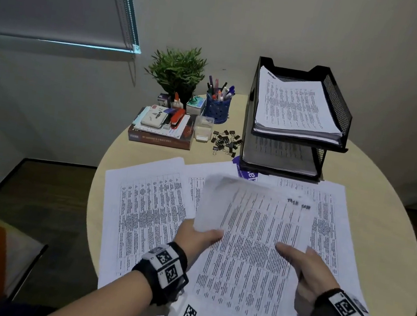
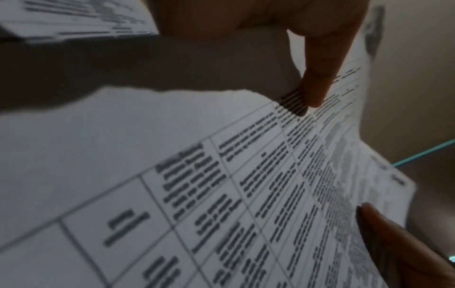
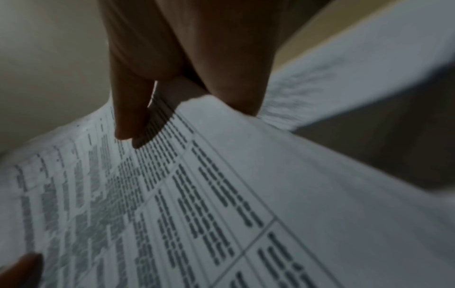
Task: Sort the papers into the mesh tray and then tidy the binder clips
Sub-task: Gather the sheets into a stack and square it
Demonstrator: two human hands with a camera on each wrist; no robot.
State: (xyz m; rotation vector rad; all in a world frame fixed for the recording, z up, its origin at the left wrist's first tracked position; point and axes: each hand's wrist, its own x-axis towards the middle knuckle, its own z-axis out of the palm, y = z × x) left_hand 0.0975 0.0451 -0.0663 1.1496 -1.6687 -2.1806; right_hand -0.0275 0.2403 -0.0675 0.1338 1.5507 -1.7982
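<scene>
Round and pale, the desk [image 1: 372, 207] fills the middle of the head view, set against a plain wall with dark floor showing at lower left. At lower centre a printed sheet [image 1: 251, 247] is lifted off the desk, its far end curling upward. The left hand [image 1: 199, 237] pinches its left edge, thumb on the printed face and fingers [image 1: 187, 226] underneath; the left wrist view shows the thumb tip pressed on the table print. The right hand [image 1: 306, 270] grips the right edge the same way, thumb across the top, fingers curled beneath.

Under the held sheet more loose papers [image 1: 146, 210] lie fanned across the near half of the desk, reaching its left and right rims; one corner hangs past the lower left edge. Bare desk shows only along the right rim and in a narrow band behind the papers.

At upper right stands the black mesh tray [image 1: 339, 114], two tiers: a thick stack of printed pages in the top tier, a thinner stack in the lower. Just left of its base, binder clips [image 1: 226, 140] lie scattered, beside a small clear box [image 1: 203, 129]. Further left are a blue pen cup [image 1: 217, 108], a potted plant [image 1: 176, 70], and a book [image 1: 160, 139] carrying a red stapler [image 1: 176, 120].
</scene>
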